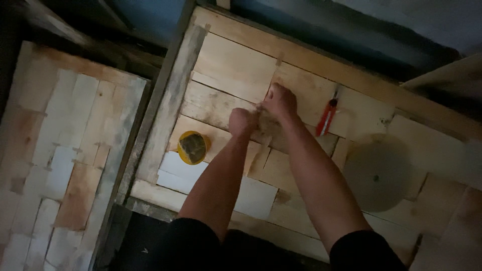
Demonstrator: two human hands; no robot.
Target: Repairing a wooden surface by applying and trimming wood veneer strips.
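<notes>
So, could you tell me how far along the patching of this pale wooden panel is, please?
Most of the pale wooden panel already carries fitted veneer pieces. In hand: the left hand and right hand press on a seam mid-panel. The red utility knife and yellow round tape roll lie unused. What remains is unclear.

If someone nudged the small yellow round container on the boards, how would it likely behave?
The yellow container looks squat and wide, so it would probably slide rather than tip. Being round, it might roll if knocked onto its side. The rough wooden panel beneath would likely resist sliding.
</notes>
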